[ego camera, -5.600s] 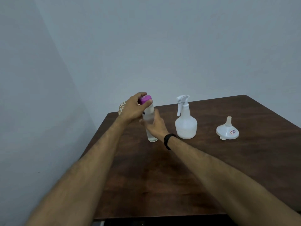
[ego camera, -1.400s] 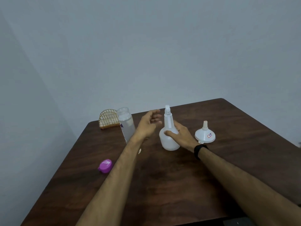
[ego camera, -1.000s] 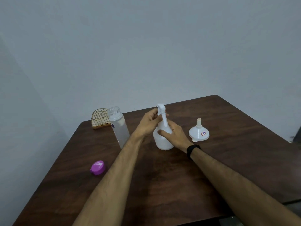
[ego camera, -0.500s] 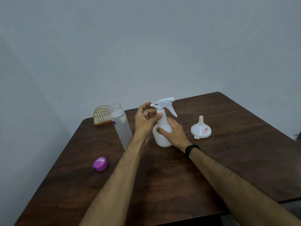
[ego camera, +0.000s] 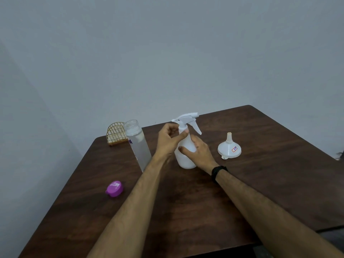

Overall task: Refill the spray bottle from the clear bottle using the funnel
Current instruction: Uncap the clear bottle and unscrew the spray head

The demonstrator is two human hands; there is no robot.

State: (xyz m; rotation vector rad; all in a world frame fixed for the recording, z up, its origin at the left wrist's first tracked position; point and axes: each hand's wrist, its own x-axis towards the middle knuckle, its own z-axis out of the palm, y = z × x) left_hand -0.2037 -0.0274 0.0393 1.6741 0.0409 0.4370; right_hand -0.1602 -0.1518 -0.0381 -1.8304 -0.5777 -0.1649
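A white spray bottle (ego camera: 186, 159) stands upright near the middle of the dark wooden table (ego camera: 186, 211). My right hand (ego camera: 197, 153) grips its body from the right. My left hand (ego camera: 168, 140) pinches the neck collar just under the white trigger head (ego camera: 188, 119), thumb pressed on the collar. The clear bottle (ego camera: 138, 146) stands uncapped to the left of my left hand, with water inside. Its purple cap (ego camera: 114, 188) lies on the table near the left edge. The white funnel (ego camera: 229, 150) rests upside down, spout up, to the right of the spray bottle.
A small gold wire rack (ego camera: 116, 134) sits at the table's far left corner behind the clear bottle. Grey walls rise close behind and to the left of the table. The table's right edge runs diagonally past the funnel.
The trigger head has turned on the spray bottle, from edge-on a second ago to pointing right now. My left hand stays at the neck collar; my right hand keeps gripping the body.
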